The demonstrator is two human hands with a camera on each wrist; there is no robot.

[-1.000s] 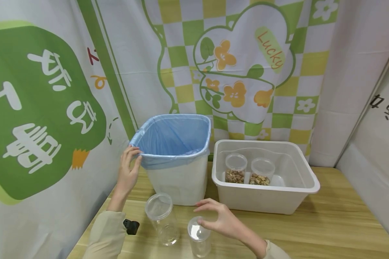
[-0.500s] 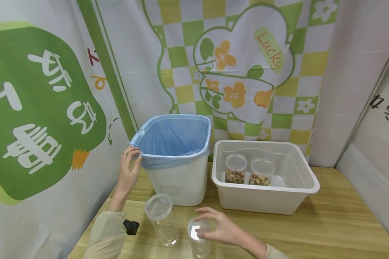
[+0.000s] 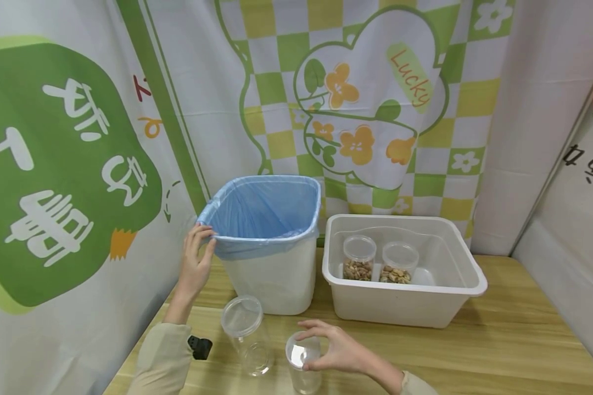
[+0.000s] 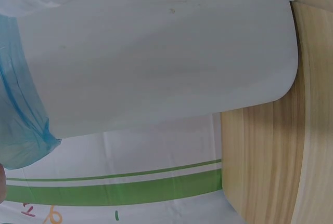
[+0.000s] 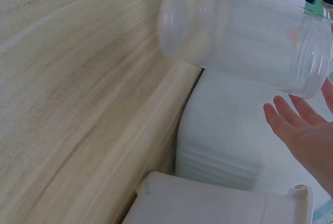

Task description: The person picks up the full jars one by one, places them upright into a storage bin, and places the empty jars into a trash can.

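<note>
In the head view my left hand [image 3: 196, 260] grips the near left corner of the rim of a white trash bin [image 3: 277, 282], over its blue liner [image 3: 262, 206]. My right hand [image 3: 343, 348] is spread around the lidded top of a small clear jar [image 3: 305, 378]. Its thumb is at the near edge of the lid, a finger at the far edge. In the right wrist view the fingers [image 5: 296, 117] are fairly straight beside the clear jar [image 5: 234, 37]; firm contact cannot be made out. A taller clear lidded jar [image 3: 252, 340] stands upright to the left.
Right of the bin sits a white plastic tub [image 3: 395, 304]. Inside are two lidded jars, one with brown nuts [image 3: 358, 269] and one with paler nuts [image 3: 395, 273]. Printed curtains [image 3: 286, 82] enclose the wooden table [image 3: 514, 329] behind and at the sides.
My right hand has come down from above the small jar to around its lid. The left hand stays on the bin rim, and the jars, bin and tub have not moved.
</note>
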